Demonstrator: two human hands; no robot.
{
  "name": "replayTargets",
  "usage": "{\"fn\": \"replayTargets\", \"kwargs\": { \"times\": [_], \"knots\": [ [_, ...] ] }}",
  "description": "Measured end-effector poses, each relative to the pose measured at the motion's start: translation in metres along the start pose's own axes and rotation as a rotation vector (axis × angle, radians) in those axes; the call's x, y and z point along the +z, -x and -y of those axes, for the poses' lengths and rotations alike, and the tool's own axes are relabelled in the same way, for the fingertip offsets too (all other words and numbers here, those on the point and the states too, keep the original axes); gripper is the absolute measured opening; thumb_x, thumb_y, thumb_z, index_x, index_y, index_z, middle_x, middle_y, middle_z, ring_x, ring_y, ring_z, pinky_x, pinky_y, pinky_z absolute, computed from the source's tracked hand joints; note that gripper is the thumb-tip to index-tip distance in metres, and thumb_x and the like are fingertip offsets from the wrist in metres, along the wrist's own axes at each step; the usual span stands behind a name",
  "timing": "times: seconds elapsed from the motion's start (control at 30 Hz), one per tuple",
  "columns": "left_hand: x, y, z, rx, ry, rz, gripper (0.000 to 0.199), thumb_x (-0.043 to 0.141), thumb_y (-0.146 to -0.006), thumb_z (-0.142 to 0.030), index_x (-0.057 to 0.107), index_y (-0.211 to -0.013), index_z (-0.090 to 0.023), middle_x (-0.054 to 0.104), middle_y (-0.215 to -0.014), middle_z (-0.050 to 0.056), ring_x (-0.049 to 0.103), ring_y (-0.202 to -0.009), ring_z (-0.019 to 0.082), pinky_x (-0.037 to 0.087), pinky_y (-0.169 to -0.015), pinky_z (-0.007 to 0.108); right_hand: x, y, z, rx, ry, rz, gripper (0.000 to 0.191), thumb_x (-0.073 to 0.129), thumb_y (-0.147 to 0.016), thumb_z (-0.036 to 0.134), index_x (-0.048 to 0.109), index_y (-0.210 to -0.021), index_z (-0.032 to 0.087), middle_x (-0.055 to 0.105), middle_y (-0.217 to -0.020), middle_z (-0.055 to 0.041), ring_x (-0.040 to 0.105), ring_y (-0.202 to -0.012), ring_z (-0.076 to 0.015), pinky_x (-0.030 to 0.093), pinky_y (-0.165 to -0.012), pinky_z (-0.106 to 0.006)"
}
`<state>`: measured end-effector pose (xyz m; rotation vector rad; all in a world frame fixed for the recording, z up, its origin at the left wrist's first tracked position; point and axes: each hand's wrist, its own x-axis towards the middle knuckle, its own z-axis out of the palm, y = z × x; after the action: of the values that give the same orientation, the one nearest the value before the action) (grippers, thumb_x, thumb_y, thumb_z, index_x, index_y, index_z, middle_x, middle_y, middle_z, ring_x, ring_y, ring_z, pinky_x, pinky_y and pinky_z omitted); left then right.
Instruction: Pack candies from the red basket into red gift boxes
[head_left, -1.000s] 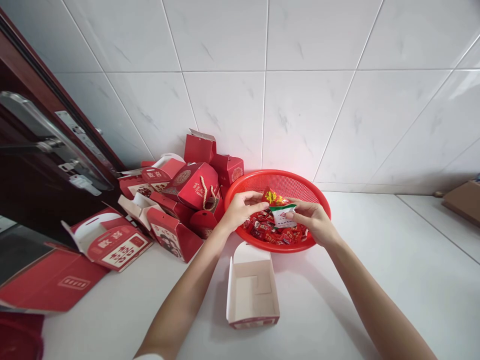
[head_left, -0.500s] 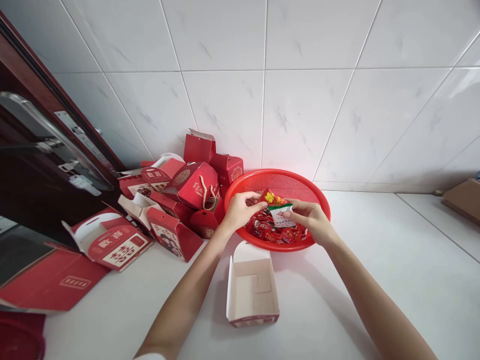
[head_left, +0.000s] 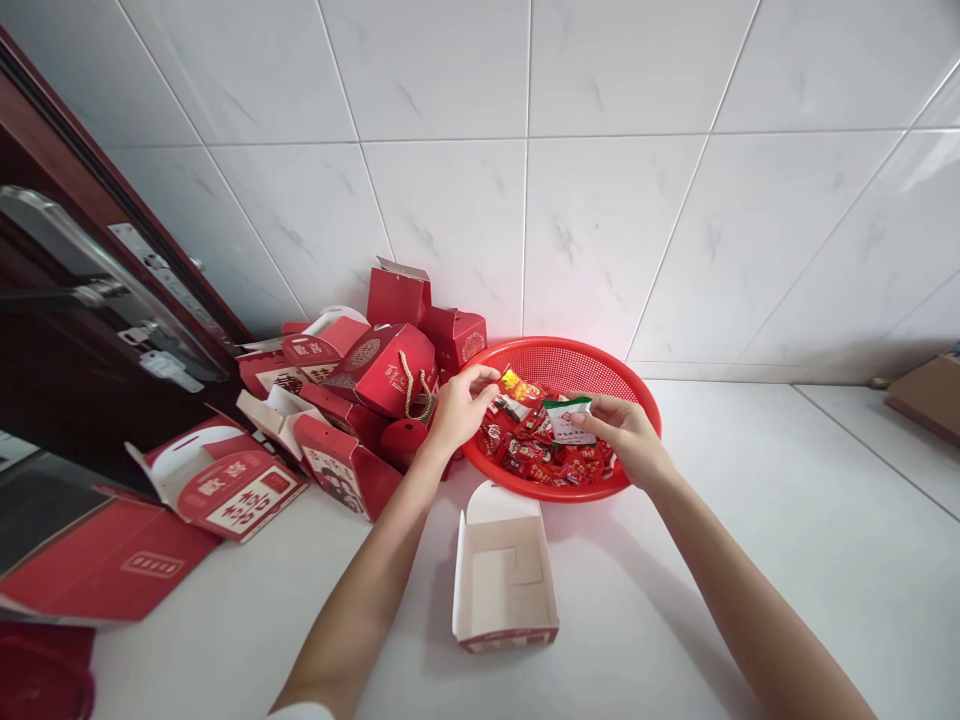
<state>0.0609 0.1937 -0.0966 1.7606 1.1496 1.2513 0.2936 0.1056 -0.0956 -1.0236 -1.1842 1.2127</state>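
Note:
A red mesh basket (head_left: 645, 400) holds many small red-wrapped candies (head_left: 536, 455). Over its right part, my right hand (head_left: 622, 430) pinches a white packet with a green top edge (head_left: 571, 422). My left hand (head_left: 465, 405) is at the basket's left side, thumb and fingers close together beside a red and yellow packet (head_left: 519, 387); its fingertips are partly hidden, so its hold on anything is unclear. An open box with a pale inside (head_left: 501, 585) sits on the white surface in front of the basket, nothing inside it.
Several red gift boxes (head_left: 382, 370) are piled left of the basket against the tiled wall. Another open red box (head_left: 225, 480) stands farther left, near a dark door with a metal handle (head_left: 97, 250). A brown carton (head_left: 930, 400) lies at the far right.
My left hand has moved left, away from my right hand. The two packets, close together before, are now apart. The white packet has stayed in my right hand.

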Motion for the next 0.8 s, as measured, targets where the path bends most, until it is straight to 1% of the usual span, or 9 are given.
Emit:
{"fn": "replayTargets", "kwargs": {
  "times": [0.07,0.17,0.23,0.37,0.5,0.63,0.7,0.8],
  "knots": [
    [-0.006,-0.002,0.003,0.036,-0.1,-0.035,0.013,0.065,-0.08,-0.015,0.073,-0.089,-0.022,0.078,-0.099,0.005,0.071,-0.096,0.025,0.052,-0.097,0.039,0.0,0.0,0.0,-0.003,0.007,-0.011,0.038,0.093,-0.066,0.053,0.079,-0.086,0.024,0.081,-0.091,-0.0056,0.075,-0.092,-0.0302,0.061,-0.088,-0.045],
    [-0.009,-0.003,0.007,0.082,-0.241,-0.026,0.021,0.06,-0.082,-0.008,0.074,-0.089,-0.023,0.078,-0.101,0.006,0.071,-0.102,0.027,0.05,-0.101,0.041,0.0,-0.001,0.0,-0.014,0.016,-0.03,0.036,0.091,-0.068,0.054,0.074,-0.078,0.024,0.079,-0.088,-0.005,0.074,-0.089,-0.0291,0.06,-0.086,-0.044],
    [-0.008,-0.004,0.008,0.09,-0.36,0.008,0.025,0.057,-0.083,-0.006,0.075,-0.088,-0.022,0.077,-0.102,0.008,0.071,-0.101,0.028,0.051,-0.099,0.042,0.001,-0.001,0.0,-0.02,0.015,-0.037,0.037,0.09,-0.069,0.055,0.073,-0.077,0.024,0.078,-0.087,-0.0046,0.074,-0.087,-0.0284,0.059,-0.086,-0.043],
    [-0.003,-0.011,0.005,0.047,-0.597,0.116,0.03,0.056,-0.084,-0.005,0.08,-0.091,-0.022,0.077,-0.107,0.009,0.071,-0.102,0.029,0.052,-0.098,0.039,0.001,-0.001,0.0,-0.021,0.009,-0.035,0.04,0.089,-0.068,0.058,0.072,-0.078,0.024,0.078,-0.086,-0.0047,0.074,-0.085,-0.0278,0.06,-0.084,-0.042],
    [0.006,-0.025,0.004,0.023,-0.679,0.215,0.034,0.056,-0.083,-0.001,0.082,-0.091,-0.022,0.078,-0.107,0.008,0.071,-0.103,0.027,0.053,-0.095,0.036,0.001,-0.001,-0.001,-0.022,0.025,-0.045,0.039,0.088,-0.069,0.057,0.072,-0.078,0.023,0.079,-0.088,-0.0049,0.074,-0.087,-0.028,0.06,-0.085,-0.042],
    [0.013,-0.037,0.008,0.033,-0.745,0.285,0.036,0.054,-0.081,0.002,0.082,-0.093,-0.019,0.079,-0.107,0.011,0.072,-0.103,0.027,0.054,-0.096,0.036,0.001,-0.002,-0.003,-0.035,0.005,-0.058,0.04,0.088,-0.068,0.058,0.072,-0.079,0.023,0.079,-0.088,-0.0049,0.074,-0.086,-0.0277,0.06,-0.084,-0.042],
    [0.014,-0.039,0.008,0.059,-0.762,0.309,0.038,0.054,-0.081,0.002,0.081,-0.096,-0.018,0.078,-0.109,0.011,0.071,-0.107,0.028,0.053,-0.1,0.037,0.001,-0.003,-0.004,-0.038,-0.009,-0.059,0.04,0.088,-0.069,0.059,0.074,-0.081,0.023,0.078,-0.088,-0.005,0.074,-0.085,-0.0271,0.06,-0.083,-0.041],
    [0.014,-0.038,0.004,0.108,-0.767,0.337,0.04,0.052,-0.082,0.002,0.08,-0.102,-0.018,0.075,-0.121,0.012,0.067,-0.119,0.027,0.049,-0.109,0.038,0.001,-0.003,-0.005,-0.036,-0.009,-0.075,0.04,0.088,-0.069,0.058,0.075,-0.082,0.023,0.078,-0.086,-0.0045,0.073,-0.084,-0.0257,0.059,-0.08,-0.038]
  ]
}}
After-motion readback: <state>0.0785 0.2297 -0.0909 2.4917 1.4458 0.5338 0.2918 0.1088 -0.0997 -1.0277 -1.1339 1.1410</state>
